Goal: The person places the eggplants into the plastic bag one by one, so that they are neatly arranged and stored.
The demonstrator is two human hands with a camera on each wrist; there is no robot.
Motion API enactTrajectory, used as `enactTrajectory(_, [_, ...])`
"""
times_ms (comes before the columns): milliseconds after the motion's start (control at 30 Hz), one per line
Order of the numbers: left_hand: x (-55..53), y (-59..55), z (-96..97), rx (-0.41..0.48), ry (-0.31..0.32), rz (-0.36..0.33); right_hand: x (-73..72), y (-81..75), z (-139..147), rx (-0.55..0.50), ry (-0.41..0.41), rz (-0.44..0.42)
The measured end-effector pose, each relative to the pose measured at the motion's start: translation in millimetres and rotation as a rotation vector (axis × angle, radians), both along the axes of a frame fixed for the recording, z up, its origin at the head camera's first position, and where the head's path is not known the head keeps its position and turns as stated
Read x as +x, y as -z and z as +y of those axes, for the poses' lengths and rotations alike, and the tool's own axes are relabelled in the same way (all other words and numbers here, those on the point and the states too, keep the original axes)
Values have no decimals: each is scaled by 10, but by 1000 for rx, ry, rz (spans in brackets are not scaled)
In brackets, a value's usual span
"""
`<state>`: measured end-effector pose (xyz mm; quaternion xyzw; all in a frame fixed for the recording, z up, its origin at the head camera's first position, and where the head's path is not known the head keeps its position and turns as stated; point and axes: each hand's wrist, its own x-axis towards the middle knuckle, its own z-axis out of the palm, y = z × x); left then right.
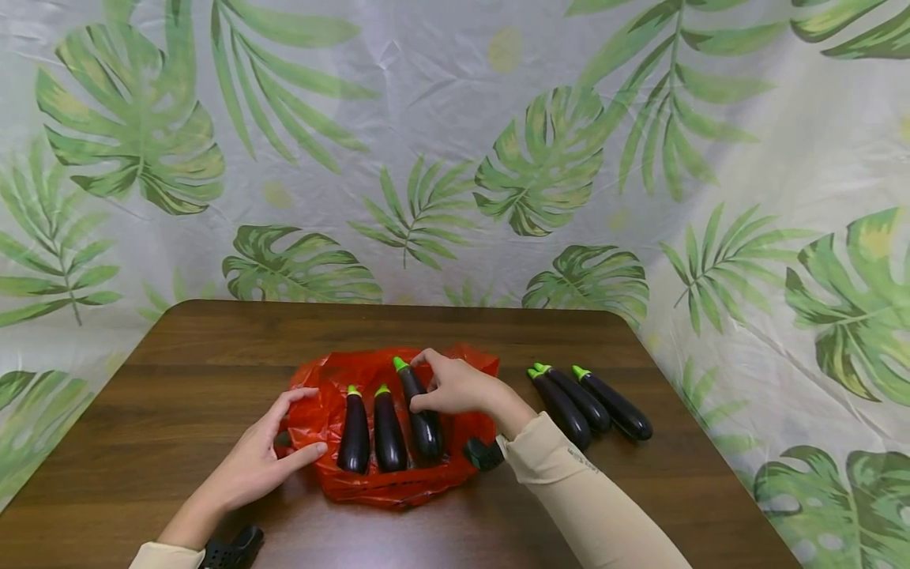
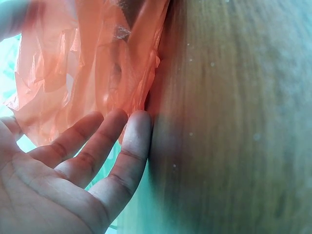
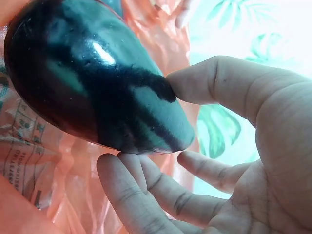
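Three dark purple eggplants with green stem ends lie side by side on a crumpled red plastic bag (image 1: 329, 490). My right hand (image 1: 462, 387) reaches over the rightmost eggplant (image 1: 426, 435) and pinches it between thumb and fingers. In the right wrist view, the thumb presses one side of this glossy eggplant (image 3: 92, 73) and the fingertips meet its other side. The left eggplant (image 1: 355, 435) and the middle eggplant (image 1: 389, 435) lie untouched. At the bag's left edge, my left hand (image 1: 259, 458) is spread, its fingertips against the plastic (image 2: 87, 73) in the left wrist view.
Three more eggplants (image 1: 614, 405) lie together on the brown wooden table (image 1: 213, 348), to the right of the bag. A leaf-patterned sheet (image 1: 441, 118) hangs behind the table and along its right side.
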<state>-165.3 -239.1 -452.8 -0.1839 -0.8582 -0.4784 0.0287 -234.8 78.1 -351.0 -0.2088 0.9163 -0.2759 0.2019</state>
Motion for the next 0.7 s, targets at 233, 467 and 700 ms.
enactTrajectory(233, [7, 0, -1, -7, 0, 4, 25, 14, -10, -8, 7, -12])
enactTrajectory(467, [7, -16, -1, -8, -2, 5, -7, 42, -38, 16, 25, -10])
enactTrajectory(700, [6, -13, -1, -12, 0, 8, -32, 84, -86, 35, 17, -15])
